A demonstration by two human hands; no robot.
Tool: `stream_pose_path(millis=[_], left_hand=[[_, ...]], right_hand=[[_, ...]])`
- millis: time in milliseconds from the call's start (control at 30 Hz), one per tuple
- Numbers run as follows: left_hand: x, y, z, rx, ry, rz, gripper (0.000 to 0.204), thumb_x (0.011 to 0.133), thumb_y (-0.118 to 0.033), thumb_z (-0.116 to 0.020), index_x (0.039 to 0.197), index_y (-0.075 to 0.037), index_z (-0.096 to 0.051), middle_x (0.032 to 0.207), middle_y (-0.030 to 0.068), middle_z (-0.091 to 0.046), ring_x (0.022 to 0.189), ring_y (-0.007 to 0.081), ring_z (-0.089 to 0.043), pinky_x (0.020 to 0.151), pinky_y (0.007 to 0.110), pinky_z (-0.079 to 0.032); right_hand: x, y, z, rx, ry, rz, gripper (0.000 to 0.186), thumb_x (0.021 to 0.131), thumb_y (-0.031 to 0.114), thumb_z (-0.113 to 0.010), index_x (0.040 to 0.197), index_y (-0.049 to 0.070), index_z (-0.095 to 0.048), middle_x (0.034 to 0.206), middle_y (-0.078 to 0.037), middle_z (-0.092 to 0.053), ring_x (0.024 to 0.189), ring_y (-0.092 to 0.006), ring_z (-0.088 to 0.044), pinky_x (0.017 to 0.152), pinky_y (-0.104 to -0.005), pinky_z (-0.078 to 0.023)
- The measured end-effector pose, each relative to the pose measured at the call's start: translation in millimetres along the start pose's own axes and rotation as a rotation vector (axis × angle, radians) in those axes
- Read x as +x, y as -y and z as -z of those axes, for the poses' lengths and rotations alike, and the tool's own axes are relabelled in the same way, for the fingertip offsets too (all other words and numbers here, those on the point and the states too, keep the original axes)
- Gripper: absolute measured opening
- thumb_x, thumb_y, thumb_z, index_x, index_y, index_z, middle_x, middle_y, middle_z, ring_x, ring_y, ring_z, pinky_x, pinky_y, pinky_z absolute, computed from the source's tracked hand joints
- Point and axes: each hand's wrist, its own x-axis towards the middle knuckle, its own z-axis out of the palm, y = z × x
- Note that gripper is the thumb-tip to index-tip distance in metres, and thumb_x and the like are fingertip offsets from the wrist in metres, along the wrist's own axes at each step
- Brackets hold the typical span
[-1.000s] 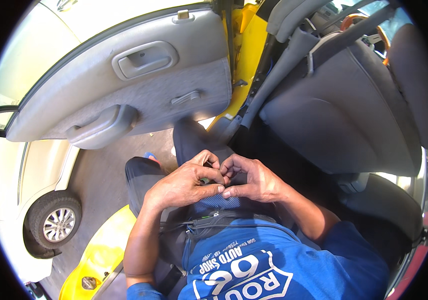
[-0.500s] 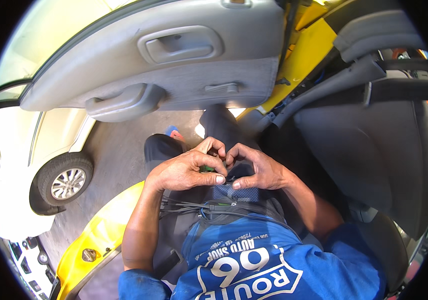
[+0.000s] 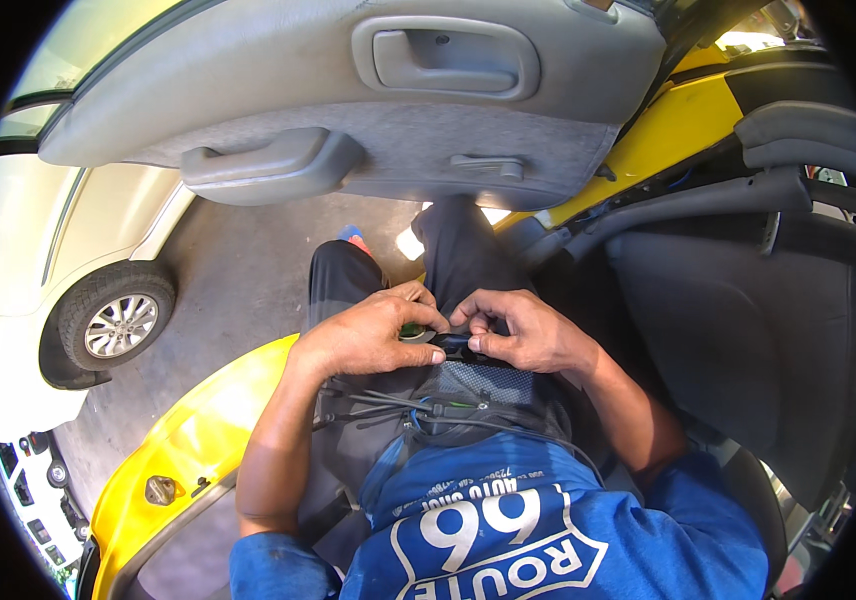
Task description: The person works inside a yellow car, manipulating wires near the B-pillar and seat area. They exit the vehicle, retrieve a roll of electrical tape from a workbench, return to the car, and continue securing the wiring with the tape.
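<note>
My left hand (image 3: 368,332) and my right hand (image 3: 533,335) nearly meet over my lap. The left fingers curl round a small green-edged thing (image 3: 411,330), mostly hidden by the hand, so I cannot make out its kind. Between the two hands runs a short, dark, shiny strip (image 3: 455,342). My right thumb and forefinger pinch its right end, while the left thumb rests close to its other end. Just below lie a grey mesh-like patch (image 3: 483,380) and dark cords (image 3: 378,402) at my waist.
An open grey car door panel (image 3: 448,130) with an armrest (image 3: 268,170) stands ahead. Dark seats (image 3: 738,330) are at the right. A yellow body panel (image 3: 188,430) curves at the left. Beyond it, a cream car (image 3: 28,260) is parked on the concrete floor (image 3: 238,260).
The view has shifted, so the door sits further right and higher. My right thumb and forefinger have closed together, and the dark strip between the hands now shows more plainly.
</note>
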Motion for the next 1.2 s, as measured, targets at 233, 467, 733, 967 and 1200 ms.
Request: stream_pose_path(millis=[233, 467, 733, 967, 1200], left_hand=[[2.9, -3.3, -10.8, 0.053, -0.077, 0.042, 0.05, 0.08, -0.036, -0.082, 0.113, 0.0, -0.071, 0.106, 0.0164, -0.061, 0.106, 0.0327, -0.06, 0.095, 0.041, -0.048], [11.7, -19.8, -18.0, 0.062, -0.19, 0.087, 0.054, 0.077, -0.04, -0.084, 0.107, 0.003, -0.07, 0.102, 0.0187, -0.059, 0.102, 0.0356, -0.061, 0.09, 0.043, -0.05], [15.7, -41.6, -62.9, -0.127, -0.163, -0.101, 0.018, 0.082, -0.007, -0.07, 0.098, 0.001, -0.069, 0.103, 0.0179, -0.067, 0.097, 0.0349, -0.066, 0.087, 0.04, -0.053], [40.6, -74.2, -54.7, -0.114, -0.083, -0.274, 0.019, 0.072, -0.003, -0.066, 0.09, 0.001, -0.069, 0.094, 0.0157, -0.069, 0.091, 0.0321, -0.068, 0.084, 0.039, -0.054], [79.9, -42.2, -51.7, 0.14, -0.278, -0.312, 0.033, 0.081, -0.009, -0.073, 0.111, 0.0, -0.065, 0.116, 0.0183, -0.062, 0.113, 0.0353, -0.059, 0.098, 0.043, -0.049]], right_hand=[[8.1, 15.6, 5.9, -0.208, 0.036, -0.104, 0.032, 0.087, 0.023, -0.076, 0.11, 0.0, -0.071, 0.07, -0.008, -0.062, 0.064, -0.0185, -0.06, 0.064, -0.0345, -0.048], [3.3, 7.7, 11.1, -0.234, -0.01, 0.035, 0.023, 0.085, 0.021, -0.075, 0.098, 0.002, -0.075, 0.076, -0.015, -0.069, 0.074, -0.0318, -0.069, 0.07, -0.0407, -0.053], [-60.6, 8.1, 3.4, -0.383, 0.049, 0.195, 0.009, 0.091, 0.019, -0.067, 0.09, 0.011, -0.064, 0.087, -0.004, -0.064, 0.089, -0.0242, -0.056, 0.09, -0.0416, -0.036], [-125.7, 22.6, 35.6, -0.391, 0.0, 0.206, 0.007, 0.088, 0.017, -0.068, 0.089, 0.011, -0.066, 0.084, -0.004, -0.061, 0.084, -0.0239, -0.057, 0.085, -0.0403, -0.037], [-197.2, 1.6, 95.3, -0.234, -0.771, -0.182, 0.011, 0.094, 0.009, -0.065, 0.103, 0.004, -0.068, 0.093, -0.006, -0.066, 0.09, -0.0135, -0.061, 0.084, -0.0312, -0.049]])
